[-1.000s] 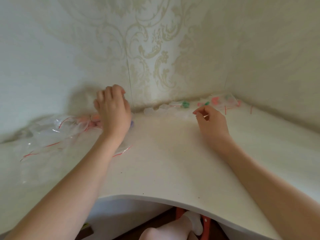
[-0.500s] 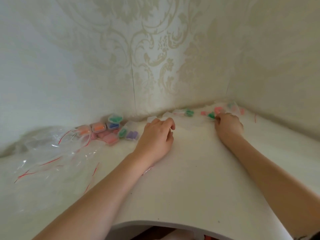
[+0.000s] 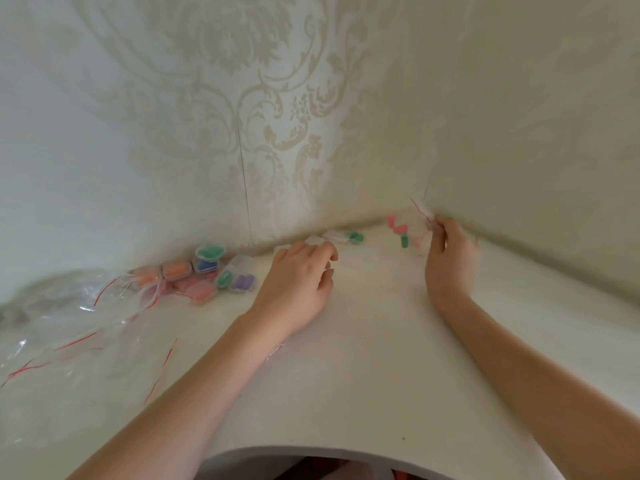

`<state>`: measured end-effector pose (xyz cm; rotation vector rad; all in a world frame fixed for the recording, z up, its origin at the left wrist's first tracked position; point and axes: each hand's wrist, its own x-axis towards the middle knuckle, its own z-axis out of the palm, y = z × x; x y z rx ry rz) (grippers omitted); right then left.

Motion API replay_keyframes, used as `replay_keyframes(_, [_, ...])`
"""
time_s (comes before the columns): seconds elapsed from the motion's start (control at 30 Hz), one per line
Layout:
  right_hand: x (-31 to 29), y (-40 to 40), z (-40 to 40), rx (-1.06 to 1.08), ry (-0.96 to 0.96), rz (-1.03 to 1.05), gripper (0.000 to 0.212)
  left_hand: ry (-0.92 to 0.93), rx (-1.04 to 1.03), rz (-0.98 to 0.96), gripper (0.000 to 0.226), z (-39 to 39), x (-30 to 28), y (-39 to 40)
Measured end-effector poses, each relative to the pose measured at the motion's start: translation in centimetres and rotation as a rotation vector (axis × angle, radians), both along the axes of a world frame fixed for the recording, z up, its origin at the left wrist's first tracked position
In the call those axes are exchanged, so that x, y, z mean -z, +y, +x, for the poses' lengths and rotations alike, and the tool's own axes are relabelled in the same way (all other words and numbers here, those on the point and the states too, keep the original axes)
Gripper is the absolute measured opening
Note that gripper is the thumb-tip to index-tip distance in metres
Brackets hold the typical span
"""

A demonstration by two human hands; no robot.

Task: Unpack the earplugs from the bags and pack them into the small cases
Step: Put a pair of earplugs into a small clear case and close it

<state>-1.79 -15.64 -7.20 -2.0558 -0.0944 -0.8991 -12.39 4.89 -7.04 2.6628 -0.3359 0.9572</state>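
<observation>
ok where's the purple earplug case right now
In the head view, the purple case sits left of centre, at the right end of the filled cases, just left of the left hand.

Clear bag (image 3: 417, 225) w/ pink, green earplugs (image 3: 398, 230) lifted (corner); filled cases (image 3: 204, 271) clustered left.

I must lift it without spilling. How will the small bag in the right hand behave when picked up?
Probably floppy: the bag is thin clear film, pinched at one edge by the right hand. Likely very light. The earplugs inside look loose, so they may slide.
</observation>
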Motion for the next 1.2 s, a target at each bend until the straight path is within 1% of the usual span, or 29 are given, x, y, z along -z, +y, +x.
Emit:
replay_keyframes(0.07, [0.1, -0.3, -0.4, 0.000, -0.002, 0.057, 0.024, -0.036, 0.008, -0.023, 0.018, -0.3, -0.6, -0.9])
replay_keyframes(0.1, [0.0, -0.5, -0.6, -0.027, 0.001, 0.105, 0.023, -0.037, 0.019, -0.062, 0.019, -0.5, -0.9, -1.5])
replay_keyframes(0.13, [-0.2, -0.7, -0.9, -0.066, 0.008, 0.164, 0.020, 0.008, 0.036, -0.137, 0.020, -0.7, -1.5, -2.3])
replay_keyframes(0.17, [-0.6, -0.9, -1.3, -0.112, 0.009, 0.219, 0.017, 0.088, 0.062, -0.257, 0.019, -0.9, -2.1, -3.1])
replay_keyframes(0.23, [-1.4, -0.7, -2.6, -0.213, -0.003, 0.286, 0.011, 0.285, 0.129, -0.563, 0.012, -0.5, -3.3, -4.9])
replay_keyframes(0.27, [-1.7, -0.5, -3.5, -0.248, -0.025, 0.284, 0.016, 0.341, 0.157, -0.716, 0.013, 0.0, -3.8, -5.7])
replay_keyframes(0.3, [-1.8, -0.2, -4.4, -0.274, -0.041, 0.264, 0.022, 0.356, 0.174, -0.834, 0.018, 0.6, -4.0, -6.6])
replay_keyframes(0.37, [-1.6, 0.4, -6.2, -0.309, -0.028, 0.212, 0.030, 0.332, 0.184, -0.986, 0.021, 1.6, -3.8, -8.2])
replay_keyframes(0.4, [-1.5, 0.7, -6.9, -0.325, -0.001, 0.192, 0.030, 0.299, 0.187, -1.046, 0.020, 1.9, -3.4, -8.8])
replay_keyframes(0.47, [-1.0, 0.9, -7.2, -0.336, 0.065, 0.159, 0.020, 0.229, 0.187, -1.145, 0.017, 2.4, -2.3, -9.4])
replay_keyframes(0.53, [-0.7, 0.9, -7.0, -0.351, 0.115, 0.141, 0.011, 0.208, 0.203, -1.201, 0.014, 2.9, -1.7, -9.5])
replay_keyframes(0.6, [-0.7, 1.0, -6.7, -0.385, 0.141, 0.183, 0.009, 0.210, 0.230, -1.183, 0.018, 3.3, -1.5, -9.4])
replay_keyframes(0.67, [-0.7, 1.0, -6.5, -0.389, 0.115, 0.180, 0.009, 0.226, 0.259, -1.203, 0.021, 3.5, -1.5, -9.4])
replay_keyframes(0.77, [-0.7, 0.8, -6.3, -0.344, 0.054, 0.059, 0.014, 0.287, 0.275, -1.297, 0.022, 3.5, -1.4, -9.9])
replay_keyframes(0.9, [-0.9, 0.4, -6.0, -0.317, 0.001, -0.011, 0.017, 0.328, 0.273, -1.409, 0.025, 3.9, -1.2, -10.3])
replay_keyframes(1.03, [-0.7, 0.0, -5.3, -0.233, 0.025, -0.107, 0.015, 0.335, 0.255, -1.398, 0.022, 4.2, -0.2, -10.5])
replay_keyframes(1.17, [-0.3, 0.3, -4.9, -0.261, 0.094, -0.154, 0.007, 0.318, 0.222, -1.427, 0.020, 4.6, 0.5, -9.9])
replay_keyframes(1.2, [-0.2, 0.3, -4.8, -0.277, 0.111, -0.144, 0.008, 0.315, 0.213, -1.420, 0.019, 4.6, 0.5, -9.9])
